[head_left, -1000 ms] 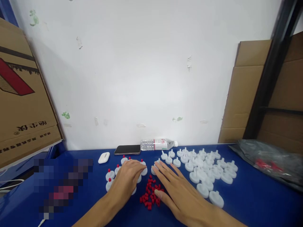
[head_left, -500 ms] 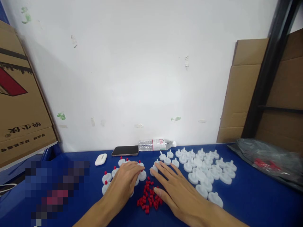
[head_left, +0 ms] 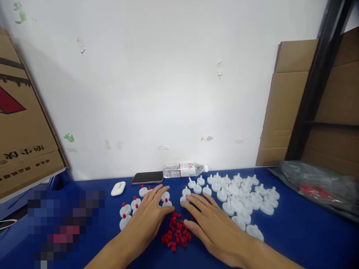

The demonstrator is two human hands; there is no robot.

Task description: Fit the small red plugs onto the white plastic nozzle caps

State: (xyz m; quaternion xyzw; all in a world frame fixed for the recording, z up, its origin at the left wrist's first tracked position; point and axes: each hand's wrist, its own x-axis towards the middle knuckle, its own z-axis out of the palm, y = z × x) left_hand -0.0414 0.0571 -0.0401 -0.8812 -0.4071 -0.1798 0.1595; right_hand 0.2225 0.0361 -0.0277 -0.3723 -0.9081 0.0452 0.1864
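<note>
My left hand (head_left: 150, 213) is open above a group of white nozzle lids with red tips (head_left: 125, 210), and it hides some of them. Its thumb reaches toward one red-tipped lid (head_left: 167, 203). My right hand (head_left: 211, 220) is spread, palm down, with fingertips at a plain white nozzle lid (head_left: 184, 200); whether they touch it I cannot tell. Between the hands lies a loose pile of small red caps (head_left: 176, 233), near the right thumb. To the right stand many plain white nozzle lids (head_left: 235, 192) packed closely together.
Along the wall lie a phone (head_left: 147, 178) and a water bottle (head_left: 185, 170) on its side. A white earphone case (head_left: 118, 188) sits at the left. A clear plastic bag (head_left: 316, 186) with red pieces rests at the right, and a cardboard box (head_left: 25, 123) stands on the left.
My left hand's fingers have opened and spread, and its thumb has moved away from the fingers. My right hand has stayed nearly in place. The view has shifted slightly.
</note>
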